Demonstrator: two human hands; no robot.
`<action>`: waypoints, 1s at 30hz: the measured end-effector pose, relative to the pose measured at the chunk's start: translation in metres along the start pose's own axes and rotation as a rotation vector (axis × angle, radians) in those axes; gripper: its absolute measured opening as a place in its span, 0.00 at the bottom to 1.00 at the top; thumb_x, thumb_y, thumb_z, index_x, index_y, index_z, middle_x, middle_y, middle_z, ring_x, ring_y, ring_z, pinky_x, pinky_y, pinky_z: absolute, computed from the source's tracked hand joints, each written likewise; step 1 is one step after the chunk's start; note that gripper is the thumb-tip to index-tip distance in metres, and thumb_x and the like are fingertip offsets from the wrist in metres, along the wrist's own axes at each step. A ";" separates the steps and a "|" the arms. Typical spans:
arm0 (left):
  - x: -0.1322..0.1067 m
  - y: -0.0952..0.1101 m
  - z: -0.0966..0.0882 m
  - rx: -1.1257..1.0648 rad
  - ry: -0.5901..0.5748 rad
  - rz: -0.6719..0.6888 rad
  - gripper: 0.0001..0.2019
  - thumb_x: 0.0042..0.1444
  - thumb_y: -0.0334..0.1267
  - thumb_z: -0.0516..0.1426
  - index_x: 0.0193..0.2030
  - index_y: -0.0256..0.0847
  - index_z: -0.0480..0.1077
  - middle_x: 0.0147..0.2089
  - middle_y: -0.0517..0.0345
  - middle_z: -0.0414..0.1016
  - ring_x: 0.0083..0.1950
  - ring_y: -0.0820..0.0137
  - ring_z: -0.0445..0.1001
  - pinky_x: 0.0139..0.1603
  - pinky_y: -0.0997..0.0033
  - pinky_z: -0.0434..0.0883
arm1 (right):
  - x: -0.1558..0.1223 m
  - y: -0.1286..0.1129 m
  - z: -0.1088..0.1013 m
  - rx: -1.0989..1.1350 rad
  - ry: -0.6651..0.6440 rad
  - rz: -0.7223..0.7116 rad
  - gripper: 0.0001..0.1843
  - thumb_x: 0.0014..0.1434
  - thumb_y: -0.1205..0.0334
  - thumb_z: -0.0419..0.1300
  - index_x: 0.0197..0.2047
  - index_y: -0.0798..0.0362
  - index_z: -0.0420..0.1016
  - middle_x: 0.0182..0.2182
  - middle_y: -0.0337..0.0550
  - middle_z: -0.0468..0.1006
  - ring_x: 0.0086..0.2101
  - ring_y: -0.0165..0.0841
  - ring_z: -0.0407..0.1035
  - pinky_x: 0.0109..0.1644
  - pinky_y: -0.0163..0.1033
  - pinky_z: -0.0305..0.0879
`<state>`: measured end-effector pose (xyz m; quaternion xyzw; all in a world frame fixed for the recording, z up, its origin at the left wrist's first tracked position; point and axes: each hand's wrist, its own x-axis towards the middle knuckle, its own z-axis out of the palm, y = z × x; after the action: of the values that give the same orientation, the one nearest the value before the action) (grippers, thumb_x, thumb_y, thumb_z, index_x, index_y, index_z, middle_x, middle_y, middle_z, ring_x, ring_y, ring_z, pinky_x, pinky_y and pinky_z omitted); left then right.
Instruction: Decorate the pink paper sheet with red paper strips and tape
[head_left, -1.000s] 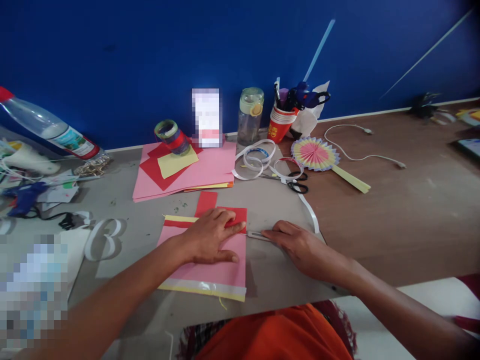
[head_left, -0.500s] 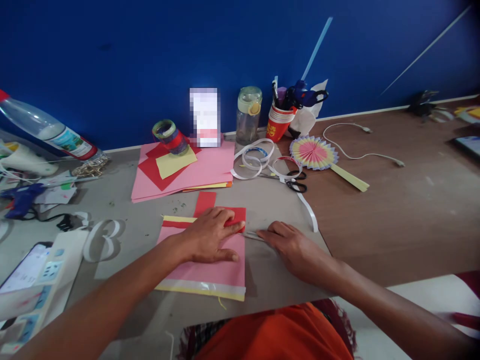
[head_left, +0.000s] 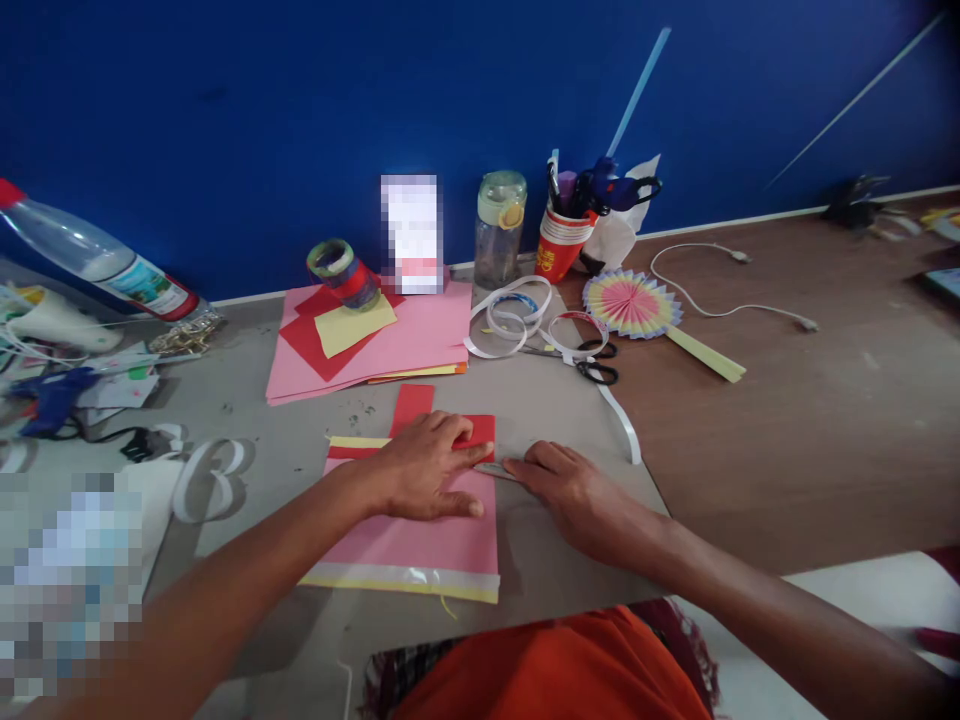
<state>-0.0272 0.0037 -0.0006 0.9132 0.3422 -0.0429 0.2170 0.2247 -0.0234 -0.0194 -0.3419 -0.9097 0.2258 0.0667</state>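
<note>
My left hand (head_left: 431, 470) lies flat with its fingers spread, pressing on a red paper piece (head_left: 480, 430) over a pink paper sheet (head_left: 420, 545). The sheet has yellow and clear strips along its near edge, and a yellow and red band at its far edge. Another red strip (head_left: 413, 402) sticks out past that far edge. My right hand (head_left: 577, 490) is closed around a slim grey blade-like tool (head_left: 496, 471). Its tip meets the right edge of the papers, just below my left forefinger. Most of the tool is hidden in my fingers.
Behind lie stacked pink papers (head_left: 442, 320) with a tape roll (head_left: 343, 272) on top. Scissors (head_left: 598, 372), white ribbon (head_left: 621, 425), a paper fan (head_left: 630, 303), a bottle (head_left: 499, 230) and a red cup (head_left: 559, 245) stand or lie further right. A glue gun (head_left: 56, 395) lies left.
The tool's tip has shifted slightly left along the papers' edge with my right hand. My left hand stays spread on the paper. The whole view has moved a little.
</note>
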 end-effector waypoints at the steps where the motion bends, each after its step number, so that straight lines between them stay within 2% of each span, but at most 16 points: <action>1: 0.000 0.000 0.000 -0.005 -0.002 -0.002 0.45 0.51 0.73 0.36 0.63 0.45 0.63 0.50 0.45 0.62 0.49 0.54 0.61 0.51 0.50 0.62 | 0.000 0.000 0.000 0.000 -0.001 -0.004 0.27 0.56 0.80 0.48 0.57 0.58 0.68 0.37 0.50 0.70 0.35 0.34 0.65 0.42 0.38 0.65; 8: -0.001 -0.001 0.005 0.020 0.009 0.005 0.42 0.52 0.72 0.40 0.64 0.47 0.61 0.52 0.45 0.62 0.50 0.55 0.61 0.52 0.52 0.62 | 0.003 -0.001 0.002 0.050 -0.019 -0.010 0.27 0.56 0.80 0.48 0.57 0.57 0.68 0.37 0.49 0.69 0.35 0.34 0.65 0.42 0.39 0.65; 15: 0.000 0.001 0.001 0.018 0.003 -0.001 0.42 0.51 0.72 0.43 0.63 0.43 0.62 0.51 0.44 0.65 0.50 0.55 0.63 0.53 0.51 0.63 | 0.002 -0.010 0.004 0.028 -0.048 -0.025 0.26 0.57 0.79 0.49 0.57 0.55 0.69 0.37 0.50 0.69 0.36 0.35 0.65 0.43 0.41 0.65; 19: -0.009 -0.005 -0.004 -0.077 0.036 0.004 0.38 0.56 0.66 0.46 0.65 0.42 0.59 0.58 0.43 0.66 0.54 0.55 0.65 0.55 0.54 0.64 | -0.009 -0.006 -0.002 0.016 -0.026 -0.025 0.26 0.57 0.79 0.48 0.56 0.56 0.69 0.37 0.50 0.69 0.35 0.35 0.64 0.42 0.41 0.65; 22: -0.015 -0.011 -0.002 -0.128 0.181 -0.056 0.28 0.62 0.56 0.47 0.63 0.42 0.61 0.60 0.46 0.67 0.58 0.59 0.65 0.58 0.58 0.63 | -0.023 -0.001 -0.005 0.037 -0.005 -0.011 0.26 0.57 0.79 0.47 0.56 0.56 0.69 0.37 0.50 0.69 0.35 0.35 0.64 0.42 0.42 0.66; 25: -0.012 -0.015 0.001 -0.082 0.316 -0.163 0.21 0.64 0.45 0.49 0.60 0.40 0.64 0.59 0.47 0.68 0.58 0.59 0.65 0.59 0.57 0.61 | -0.035 0.005 -0.007 0.094 0.033 0.017 0.26 0.58 0.79 0.45 0.57 0.56 0.68 0.37 0.50 0.69 0.37 0.36 0.65 0.43 0.42 0.67; 27: -0.005 -0.015 0.002 -0.040 0.312 -0.237 0.21 0.62 0.41 0.51 0.61 0.40 0.63 0.59 0.47 0.67 0.58 0.58 0.64 0.60 0.54 0.60 | -0.041 0.008 -0.007 0.125 0.056 0.045 0.25 0.59 0.78 0.45 0.57 0.55 0.67 0.38 0.50 0.69 0.38 0.36 0.65 0.43 0.41 0.67; 30: 0.005 -0.014 0.003 -0.005 0.229 -0.333 0.25 0.56 0.40 0.57 0.60 0.41 0.63 0.56 0.48 0.69 0.56 0.55 0.64 0.58 0.52 0.60 | -0.044 0.010 -0.007 0.142 0.080 0.074 0.25 0.60 0.77 0.44 0.58 0.54 0.66 0.38 0.49 0.69 0.38 0.36 0.66 0.44 0.42 0.67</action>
<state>-0.0324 0.0151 -0.0099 0.8424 0.5109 0.0270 0.1688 0.2665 -0.0430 -0.0162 -0.3786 -0.8747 0.2784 0.1188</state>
